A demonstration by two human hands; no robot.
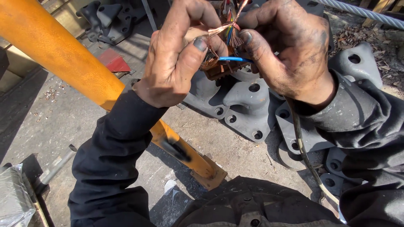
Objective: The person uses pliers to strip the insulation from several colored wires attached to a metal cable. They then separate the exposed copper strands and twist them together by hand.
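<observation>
My left hand (pixel 176 54) and my right hand (pixel 290 46) are raised close together, both smeared with black grime. Between their fingertips is a bundle of thin coloured wires (pixel 229 31) with bare copper strands fanned out at the ends. A blue wire (pixel 231 59) runs across between my left thumb and my right fingers. Below the wires hangs a brown plastic connector (pixel 219 69), partly hidden by my fingers. A dark cable (pixel 301 147) drops from under my right wrist down past my sleeve.
A thick orange-painted steel leg (pixel 63 59) slants from the upper left to a foot plate (pixel 210 172) on the concrete. Grey cast metal brackets with bolt holes (pixel 248 105) lie piled behind. A twisted steel rope (pixel 366 11) crosses the top right. A metal bar (pixel 57 164) lies at lower left.
</observation>
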